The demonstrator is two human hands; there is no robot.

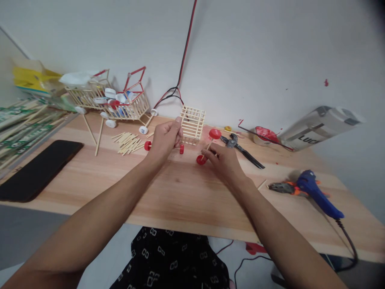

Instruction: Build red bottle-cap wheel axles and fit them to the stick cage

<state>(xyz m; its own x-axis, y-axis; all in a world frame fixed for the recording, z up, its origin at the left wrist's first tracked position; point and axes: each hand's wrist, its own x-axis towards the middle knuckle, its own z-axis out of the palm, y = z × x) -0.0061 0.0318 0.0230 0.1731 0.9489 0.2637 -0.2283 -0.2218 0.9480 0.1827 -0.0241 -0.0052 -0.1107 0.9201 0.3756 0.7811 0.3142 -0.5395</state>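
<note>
My left hand (pixel 166 138) is closed, with its thumb and fingers at the left edge of a small stick basket (pixel 193 124) made of thin wooden sticks. In my right hand (pixel 222 156) is a short stick axle (pixel 206 149) with a red bottle cap on each end, pinched between thumb and fingers. The upper red cap (pixel 215 133) is tilted toward the wall, and the lower red cap (pixel 201 160) is near my fingertips. Two more red caps, one left (pixel 147 145) and one right (pixel 181 149), show on either side of my left hand; what joins them is hidden.
Stick carts (pixel 128 108) with white cap wheels stand back left, near a pile of cut sticks (pixel 128 143). A black phone (pixel 42 168) lies front left. Pincers (pixel 243 150), a red-stained cup (pixel 266 135), pliers (pixel 282 187) and a blue glue gun (pixel 319 194) are right.
</note>
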